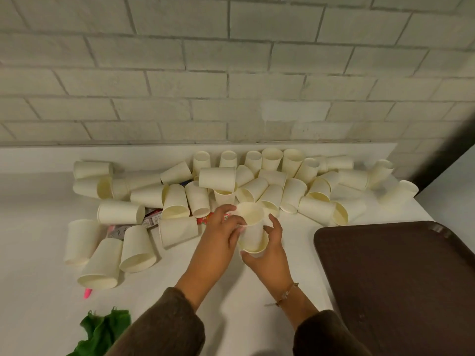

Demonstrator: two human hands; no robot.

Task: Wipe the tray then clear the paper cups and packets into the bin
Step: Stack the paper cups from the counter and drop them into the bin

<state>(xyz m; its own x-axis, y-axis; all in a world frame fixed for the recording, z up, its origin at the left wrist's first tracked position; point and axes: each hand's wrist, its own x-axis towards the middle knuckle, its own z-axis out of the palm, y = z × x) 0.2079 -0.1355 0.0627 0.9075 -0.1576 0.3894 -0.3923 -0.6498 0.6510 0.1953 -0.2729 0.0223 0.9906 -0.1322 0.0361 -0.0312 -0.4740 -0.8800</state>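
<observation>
White desk, brick wall behind. Left of tray: left hand fingers pinch upper cup rim, right hand fingers curled round lower cup. Risk: skewed push crushes rim; sleeve knocks loose cups off desk.

**Back of tabletop being blocked by paper cups**

The far half is being crowded, up to the wall, by toppled cups and packets. The right side is being taken up by the tray. Open passage is being left along the near strip, narrowed by a green cloth and a pink marker.
</observation>
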